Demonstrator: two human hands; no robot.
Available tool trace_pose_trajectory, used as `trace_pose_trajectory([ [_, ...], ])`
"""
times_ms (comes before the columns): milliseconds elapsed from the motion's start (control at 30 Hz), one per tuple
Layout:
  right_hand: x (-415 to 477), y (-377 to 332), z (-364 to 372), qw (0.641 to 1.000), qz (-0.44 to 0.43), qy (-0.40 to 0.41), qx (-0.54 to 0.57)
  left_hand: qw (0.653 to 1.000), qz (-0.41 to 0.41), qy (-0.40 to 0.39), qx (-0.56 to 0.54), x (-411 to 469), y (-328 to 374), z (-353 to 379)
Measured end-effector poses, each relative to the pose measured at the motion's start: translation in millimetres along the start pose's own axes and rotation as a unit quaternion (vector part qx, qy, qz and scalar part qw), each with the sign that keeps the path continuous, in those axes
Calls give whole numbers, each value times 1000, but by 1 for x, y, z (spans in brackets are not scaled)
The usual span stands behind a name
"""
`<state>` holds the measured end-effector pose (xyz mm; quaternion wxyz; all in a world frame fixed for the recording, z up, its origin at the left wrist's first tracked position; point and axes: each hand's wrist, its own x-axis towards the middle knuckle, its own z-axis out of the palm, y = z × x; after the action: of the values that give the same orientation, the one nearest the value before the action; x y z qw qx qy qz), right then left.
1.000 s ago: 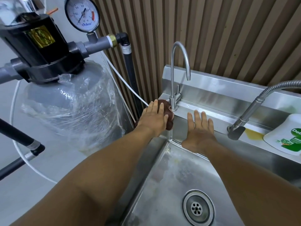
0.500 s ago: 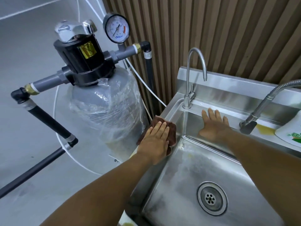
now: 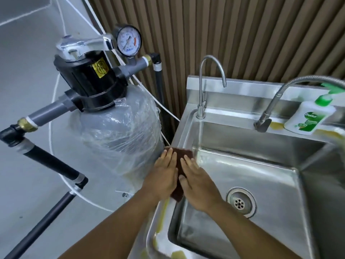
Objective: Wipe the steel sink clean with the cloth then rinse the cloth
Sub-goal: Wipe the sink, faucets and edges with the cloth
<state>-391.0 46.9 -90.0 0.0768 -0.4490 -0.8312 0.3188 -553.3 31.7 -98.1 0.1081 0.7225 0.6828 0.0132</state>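
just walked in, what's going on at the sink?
A person is wiping the steel sink. The left hand and right hand both press flat, fingers straight, on a brown cloth lying on the sink's left rim. Yellowish streaks show on the rim nearer the person. No water is visible from the gooseneck tap or the hose tap, so rinsing has not yet begun.
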Motion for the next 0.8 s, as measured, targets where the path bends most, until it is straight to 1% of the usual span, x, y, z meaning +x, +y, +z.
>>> trace_pose_trajectory([
  [33,7,0,5,1000,13,-12,-3,1000,-4,-16,4,5,-2,2],
  [133,26,2,7,998,50,-12,32,1000,19,-14,19,18,-5,4],
  [200,33,0,3,993,74,-8,87,999,34,-24,30,28,-5,1],
  [300,39,-4,-4,978,107,7,177,998,37,-41,13,43,-3,-6],
  [400,40,-9,-5,967,118,14,225,998,41,-44,-7,45,-3,-9],
  [533,21,-14,7,959,137,-3,250,997,33,-67,-4,32,-1,-8],
  [700,-16,-30,18,956,131,-28,262,995,43,-85,-19,-7,-2,-5],
  [800,-39,-42,26,956,127,-40,262,994,31,-101,-14,-36,2,-5],
])
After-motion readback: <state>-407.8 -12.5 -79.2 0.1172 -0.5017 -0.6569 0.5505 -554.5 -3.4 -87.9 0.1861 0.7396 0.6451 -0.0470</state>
